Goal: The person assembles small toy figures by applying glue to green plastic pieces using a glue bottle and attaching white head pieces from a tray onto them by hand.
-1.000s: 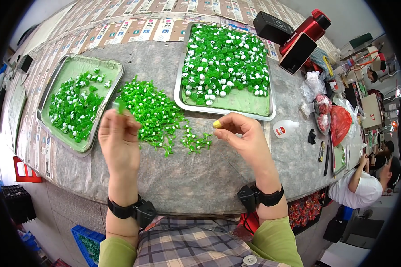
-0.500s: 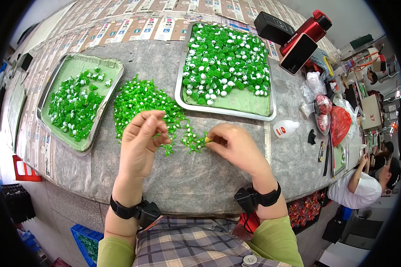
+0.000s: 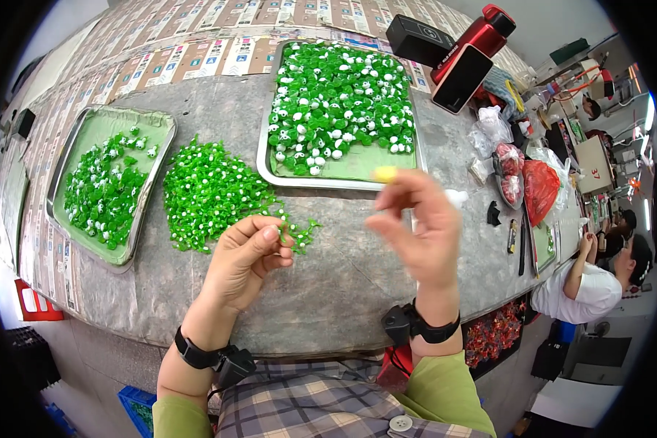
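My left hand (image 3: 247,261) is closed in a pinch just in front of the pile of small green pieces (image 3: 215,193). A small green piece (image 3: 283,232) sticks up from its fingertips. To the right my right hand (image 3: 423,230), slightly blurred, is raised near the front edge of the large metal tray (image 3: 321,182). Its thumb and fingers are apart with nothing seen between them. A yellow cover (image 3: 385,174) sits on one fingertip. The large tray holds many green pieces with white ball-shaped heads (image 3: 343,102). Loose green pieces (image 3: 304,235) lie beside my left hand.
A smaller tray (image 3: 169,135) with similar green and white pieces stands left. A white bottle (image 3: 456,198) is partly behind my right hand. Further right are a phone (image 3: 461,79), a red flask (image 3: 482,40), a black box (image 3: 420,40) and a red bag (image 3: 540,191). Another person (image 3: 580,292) sits far right.
My right hand has lifted away from the loose green pieces, moved right and spread its fingers. My left hand has moved lower and right, now pinching a green piece. The whole view has shifted slightly.
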`<state>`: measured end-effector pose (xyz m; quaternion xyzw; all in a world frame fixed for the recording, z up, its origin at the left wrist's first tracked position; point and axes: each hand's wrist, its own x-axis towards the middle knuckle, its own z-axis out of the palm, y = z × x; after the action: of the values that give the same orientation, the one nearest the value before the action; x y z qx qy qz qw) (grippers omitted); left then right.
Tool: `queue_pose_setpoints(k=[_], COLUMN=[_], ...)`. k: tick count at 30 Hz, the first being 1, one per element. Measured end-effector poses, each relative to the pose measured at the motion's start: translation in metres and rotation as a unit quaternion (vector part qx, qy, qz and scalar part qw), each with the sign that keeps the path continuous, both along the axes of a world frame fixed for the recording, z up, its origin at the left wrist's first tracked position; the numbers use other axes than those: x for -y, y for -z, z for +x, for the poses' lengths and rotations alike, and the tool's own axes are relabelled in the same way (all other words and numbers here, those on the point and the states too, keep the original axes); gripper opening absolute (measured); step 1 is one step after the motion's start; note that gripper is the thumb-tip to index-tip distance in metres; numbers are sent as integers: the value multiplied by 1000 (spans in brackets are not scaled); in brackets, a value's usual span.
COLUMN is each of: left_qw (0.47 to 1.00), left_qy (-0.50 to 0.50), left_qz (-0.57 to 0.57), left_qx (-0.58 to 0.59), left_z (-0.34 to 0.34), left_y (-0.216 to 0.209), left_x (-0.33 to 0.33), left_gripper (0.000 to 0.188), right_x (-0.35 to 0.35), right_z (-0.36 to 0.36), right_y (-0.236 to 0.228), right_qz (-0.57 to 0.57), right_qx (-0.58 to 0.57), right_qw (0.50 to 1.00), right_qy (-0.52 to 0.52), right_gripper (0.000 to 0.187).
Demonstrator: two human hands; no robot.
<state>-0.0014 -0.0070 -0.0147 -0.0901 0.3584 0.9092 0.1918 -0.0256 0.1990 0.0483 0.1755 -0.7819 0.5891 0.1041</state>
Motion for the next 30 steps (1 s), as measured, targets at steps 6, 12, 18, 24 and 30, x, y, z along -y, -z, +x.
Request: queue_pose_setpoints(k=[6,12,18,24,30], left_qw=[1000,999,999,999,1000], left_qy=[-31,-34,-21,-11,1], left_qz=[1,-8,-23,-23,-12], left_qx=[-1,-9,-15,-20,-22], left_z=[-6,-3,-4,-3,-3], left_y=[-10,-8,-3,-4,-6], left_x=[-5,-5,-4,-1,-2], left_gripper=[13,14,13,13,14], right_x=[-107,-139,-121,-45,-4], right_z=[10,12,0,2,9], right_y=[-2,53,47,-12,-29], right_qz=[-65,61,66,-98,-104], right_qx=[-70,165,226,93,-37], right_qw=[932,948,945,986,990], right_qy=[350,264,227,94,88], right_gripper=[27,40,38,40,47])
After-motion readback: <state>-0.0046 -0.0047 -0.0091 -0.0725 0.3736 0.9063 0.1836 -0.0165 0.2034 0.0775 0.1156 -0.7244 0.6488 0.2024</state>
